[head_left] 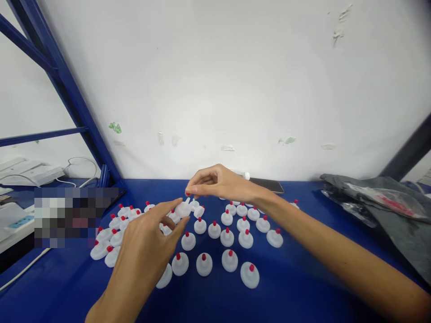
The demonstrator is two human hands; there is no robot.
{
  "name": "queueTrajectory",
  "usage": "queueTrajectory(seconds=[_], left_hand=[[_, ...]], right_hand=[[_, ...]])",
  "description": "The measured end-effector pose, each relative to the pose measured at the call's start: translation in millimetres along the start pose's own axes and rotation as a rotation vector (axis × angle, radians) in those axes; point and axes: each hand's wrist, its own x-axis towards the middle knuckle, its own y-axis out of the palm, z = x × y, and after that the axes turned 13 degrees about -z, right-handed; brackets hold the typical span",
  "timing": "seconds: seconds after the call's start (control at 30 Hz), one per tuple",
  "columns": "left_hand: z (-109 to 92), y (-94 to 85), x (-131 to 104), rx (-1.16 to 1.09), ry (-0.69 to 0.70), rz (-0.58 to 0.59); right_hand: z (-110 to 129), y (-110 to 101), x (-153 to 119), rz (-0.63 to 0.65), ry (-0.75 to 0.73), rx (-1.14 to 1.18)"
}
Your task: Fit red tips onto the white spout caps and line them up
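Observation:
My left hand (151,237) holds a white round nozzle cap (182,210) by its rim, between thumb and fingers, with its spout tilted up. Just above that spout, my right hand (210,181) pinches a small red tip (188,194) between thumb and forefinger. Whether the red tip touches the spout is hard to tell. Below and around both hands, many white round caps with red tips, such as one at the front (204,264), stand on the blue table (215,300). White caps without visible red tips (198,211) lie close behind my left fingers.
A dark phone (267,185) and a clear bottle with a white cap (247,176) lie by the wall, behind my right forearm. Grey plastic bags (380,202) are at the right. Blue metal posts (67,89), cables and white power strips (23,224) stand at the left.

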Motion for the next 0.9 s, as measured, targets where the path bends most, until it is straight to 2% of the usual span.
queueTrajectory(seconds=[0.1,0.37,0.57,0.67,0.77,0.83,0.9], left_hand=[[-0.3,-0.9,0.2,0.005,-0.002,-0.005],[-6.9,-6.2,-2.6,-0.056,-0.020,-0.056],[-6.9,-5.2,-2.2,-0.067,-0.008,-0.063],[-7.1,-3.7,-1.5,-0.123,0.016,-0.042],[-10.1,-4.5,-2.0,-0.145,0.017,-0.066],[-12.3,-5.8,-2.8,-0.146,-0.008,-0.077],[-13.5,-6.6,-3.5,-0.147,-0.029,-0.069]], right_hand=[[-2.4,6.4,-0.4,0.052,0.014,0.059],[-5.6,8.2,1.5,0.042,0.152,0.232],[-5.2,11.1,-0.8,0.151,0.248,0.360],[-4.7,6.2,0.6,0.159,0.280,0.384],[-9.7,-5.0,4.2,0.069,0.303,0.232],[-18.2,-14.0,6.4,0.002,0.307,-0.005],[-29.5,-21.4,7.4,0.006,0.324,-0.252]])
